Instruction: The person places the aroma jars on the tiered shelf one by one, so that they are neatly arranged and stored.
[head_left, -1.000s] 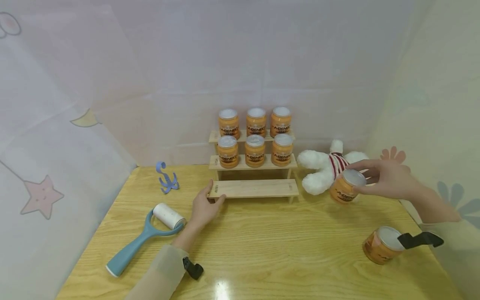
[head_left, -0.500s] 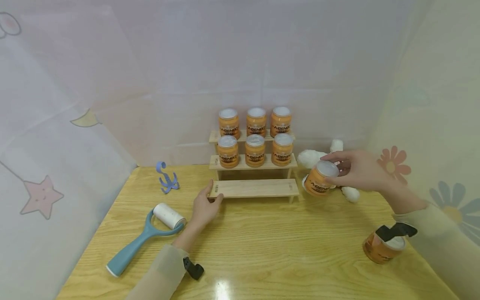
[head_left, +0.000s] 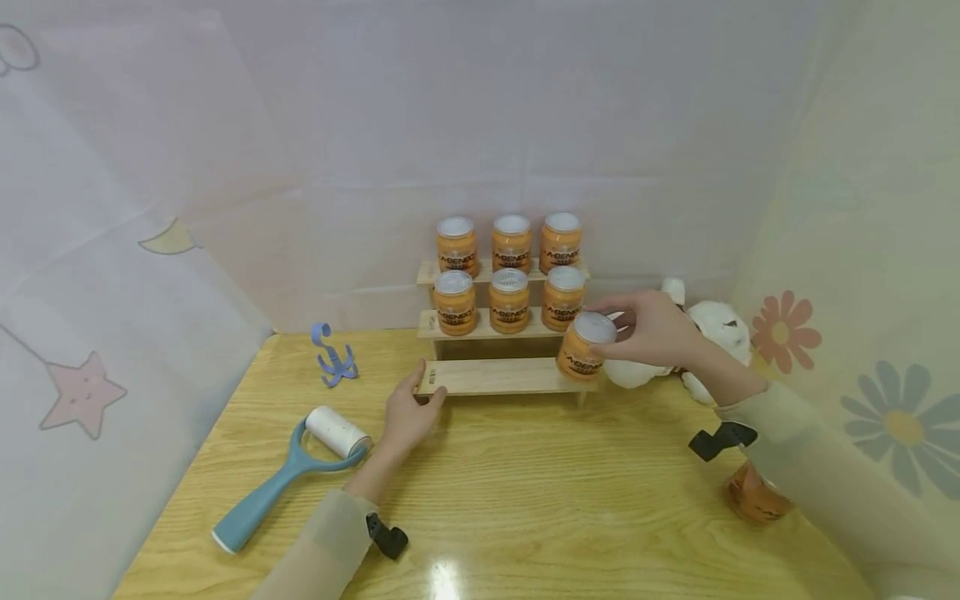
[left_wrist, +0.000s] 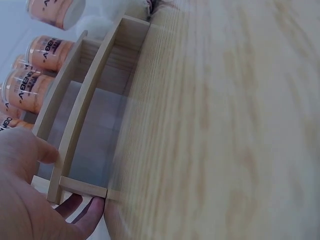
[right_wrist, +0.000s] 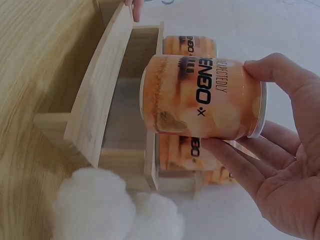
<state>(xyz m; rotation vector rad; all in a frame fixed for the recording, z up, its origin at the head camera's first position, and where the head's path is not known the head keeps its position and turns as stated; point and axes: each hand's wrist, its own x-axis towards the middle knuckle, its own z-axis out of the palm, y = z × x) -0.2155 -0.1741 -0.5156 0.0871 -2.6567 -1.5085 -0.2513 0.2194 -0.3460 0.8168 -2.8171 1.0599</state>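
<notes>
An orange can (head_left: 581,357) with a silvery lid and dark lettering is held by my right hand (head_left: 647,329), thumb and fingers around its upper part. In the head view it overlaps the right end of the lowest step; the right wrist view shows the can (right_wrist: 200,97) raised beside the wooden step rack (right_wrist: 102,80). My left hand (head_left: 411,415) grips the left end of the lowest step (head_left: 502,377), its thumb (left_wrist: 47,151) on the front edge and fingers around the end leg. Similar cans (head_left: 510,304) stand in rows of three on the middle and top steps.
A white plush toy (head_left: 716,329) lies right of the rack, partly behind my right arm. Another can (head_left: 753,498) at the right is partly covered by my sleeve. A blue-handled lint roller (head_left: 281,479) and a blue hook (head_left: 335,358) lie at the left.
My right hand has carried the can leftward from in front of the plush toy to the lowest step's right end. My left hand has stayed at the rack.
</notes>
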